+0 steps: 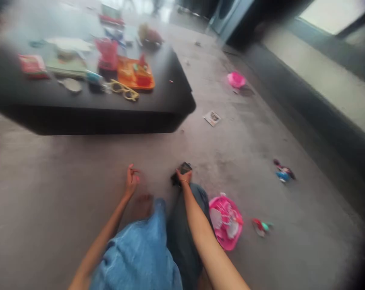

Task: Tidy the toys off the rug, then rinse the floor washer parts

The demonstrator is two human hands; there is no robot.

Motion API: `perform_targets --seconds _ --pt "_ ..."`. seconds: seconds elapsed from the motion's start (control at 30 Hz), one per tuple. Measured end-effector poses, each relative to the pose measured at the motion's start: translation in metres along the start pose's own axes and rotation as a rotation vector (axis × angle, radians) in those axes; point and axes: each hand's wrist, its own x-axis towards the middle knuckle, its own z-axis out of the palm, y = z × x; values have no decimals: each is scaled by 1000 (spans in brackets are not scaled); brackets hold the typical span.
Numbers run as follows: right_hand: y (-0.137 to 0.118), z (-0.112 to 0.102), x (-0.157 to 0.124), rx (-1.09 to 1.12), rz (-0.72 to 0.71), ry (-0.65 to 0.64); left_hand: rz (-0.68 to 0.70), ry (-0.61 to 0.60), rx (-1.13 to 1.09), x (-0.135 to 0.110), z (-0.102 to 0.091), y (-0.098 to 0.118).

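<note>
- So, the right hand (185, 176) has its fingers closed around a dark thing (186, 166) in front of the right leg (185, 237). Too blurry to name, sorry.
- Left hand (132, 181) is off to the side, fingers loosely apart, nothing in them.
- It's a one-handed grip, so if that dark thing is slick or heavy it could slip, imo.
- Pink basket (229, 245), loaded with pink and white bits, sits just beside that leg; a careless knee could tip it.
- Yellow glasses (123, 90) lie near the black table's (167, 72) front edge; a bump might send them off.
- Grey floor (79, 169), kinda scuffed, with a card (212, 118) and a pink bowl (237, 79) lying about.
- Wall (291, 86) on the right's dark low down.
</note>
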Motion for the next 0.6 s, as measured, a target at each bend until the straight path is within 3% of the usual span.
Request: perform_targets --seconds 0.1,0.17,0.27,0.37,0.47,0.6 --pt "11 11 11 182 9 -77 -107 -207 -43 -17 24 -22" --pt "15 18 11 308 1 -86 -143 -280 -41 -24 37 -27" --pt "12 29 -2 408 35 -111 -142 -307 35 -26 47 -25" --pt "2 31 -19 580 -46 -187 -92 -267 155 -25 48 -20" --pt "-20 10 -22 650 -157 -250 -89 -270 206 -25 49 -17" --pt "-67 -59 8 601 -448 -56 -63 -247 208 -28 53 -19"
